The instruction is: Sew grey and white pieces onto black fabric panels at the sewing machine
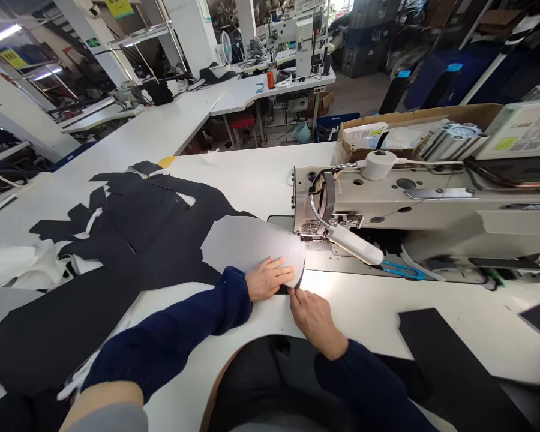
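Grey cloth (243, 240) on white table (364, 312), right end by sewing machine (432, 217). Left hand (269, 279) flat on top, fingers a bit apart. Right hand (314, 315) bent, fingertips at near edge; cannot tell if pinching. Big black cloth (162, 228) to left, touching grey cloth.

Tabletop (247, 174): passable just abv ctr
Sewing mach. (432, 210): blocks mid-R
Dark fabric (162, 228): blocks mid-L
Grey piece (243, 243): in way, ctr
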Demonstrator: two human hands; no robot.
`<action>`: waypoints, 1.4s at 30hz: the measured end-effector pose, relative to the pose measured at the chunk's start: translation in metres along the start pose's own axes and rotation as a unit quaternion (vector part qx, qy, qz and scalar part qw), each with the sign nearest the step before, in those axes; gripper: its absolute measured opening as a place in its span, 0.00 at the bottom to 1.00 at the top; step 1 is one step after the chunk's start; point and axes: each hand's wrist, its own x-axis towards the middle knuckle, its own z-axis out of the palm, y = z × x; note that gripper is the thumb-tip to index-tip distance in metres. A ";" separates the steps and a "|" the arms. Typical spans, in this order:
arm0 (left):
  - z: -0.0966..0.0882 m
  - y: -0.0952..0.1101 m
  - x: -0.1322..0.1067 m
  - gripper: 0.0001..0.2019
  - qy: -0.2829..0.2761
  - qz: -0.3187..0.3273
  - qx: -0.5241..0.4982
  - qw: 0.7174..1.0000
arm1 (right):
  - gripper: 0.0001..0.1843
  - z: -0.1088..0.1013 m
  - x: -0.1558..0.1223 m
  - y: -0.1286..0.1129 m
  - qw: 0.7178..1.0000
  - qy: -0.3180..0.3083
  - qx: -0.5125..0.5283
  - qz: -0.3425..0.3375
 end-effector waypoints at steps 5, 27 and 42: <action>0.000 0.003 0.012 0.24 0.002 -0.037 0.016 0.999 | 0.12 0.004 0.009 0.013 1.000 -0.012 0.002 0.009; -0.009 -0.040 0.037 0.31 -0.029 -0.003 0.007 1.000 | 0.14 0.016 0.029 0.060 0.996 -0.040 0.007 0.082; 0.000 -0.028 0.036 0.25 0.014 -0.007 0.021 1.000 | 0.15 0.012 0.025 0.054 0.997 -0.027 -0.029 0.063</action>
